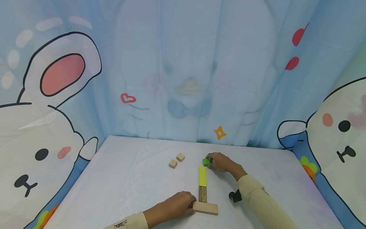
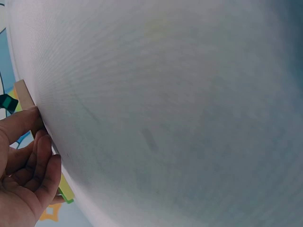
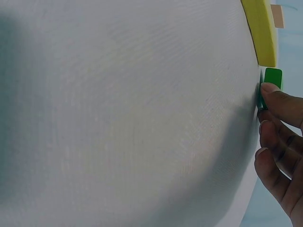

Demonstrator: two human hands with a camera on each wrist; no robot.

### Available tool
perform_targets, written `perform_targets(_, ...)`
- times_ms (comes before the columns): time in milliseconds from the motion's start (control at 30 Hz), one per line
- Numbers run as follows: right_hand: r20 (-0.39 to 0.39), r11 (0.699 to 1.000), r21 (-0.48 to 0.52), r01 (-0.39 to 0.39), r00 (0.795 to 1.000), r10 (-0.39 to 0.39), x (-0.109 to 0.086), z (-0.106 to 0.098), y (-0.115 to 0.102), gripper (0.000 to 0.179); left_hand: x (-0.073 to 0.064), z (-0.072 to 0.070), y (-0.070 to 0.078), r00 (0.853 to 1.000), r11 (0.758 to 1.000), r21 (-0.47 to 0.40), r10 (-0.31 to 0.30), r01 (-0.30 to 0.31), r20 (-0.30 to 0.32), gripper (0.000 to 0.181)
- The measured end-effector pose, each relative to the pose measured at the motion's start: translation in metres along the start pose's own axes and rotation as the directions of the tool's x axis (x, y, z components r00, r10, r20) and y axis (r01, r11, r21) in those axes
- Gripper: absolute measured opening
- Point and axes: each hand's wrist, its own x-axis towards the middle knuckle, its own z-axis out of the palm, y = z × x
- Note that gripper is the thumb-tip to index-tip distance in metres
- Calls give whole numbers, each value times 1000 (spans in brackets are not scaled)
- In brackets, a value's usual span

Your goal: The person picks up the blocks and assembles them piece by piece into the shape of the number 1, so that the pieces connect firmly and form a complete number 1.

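My right hand [image 1: 221,162] pinches a small green block [image 1: 206,162] between thumb and fingers, just beyond the far end of a yellow block [image 1: 202,176]. In the right wrist view the green block [image 3: 273,78] sits close to the yellow block's [image 3: 262,33] end, a narrow gap between them. A dark brown wooden block [image 1: 202,194] continues the line toward me. Crosswise at the near end lies a pale wooden plank [image 1: 206,208]. Its left end is held by my left hand [image 1: 178,204], with thumb and fingers against it in the left wrist view.
Two pale wooden cubes [image 1: 172,163] lie left of the line, toward the back of the white table [image 1: 137,171]. A black object [image 1: 235,196] rests beside the right sleeve, partly hidden by it. A printed blue curtain [image 1: 183,63] hangs behind the table.
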Motion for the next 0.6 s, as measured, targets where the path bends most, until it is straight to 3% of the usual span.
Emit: perform_targets(600,-1,1000,12,1,1000,-1,-6,-2,-2,33,-1,-3,1,1000,1000,-2,-5,5,15,26)
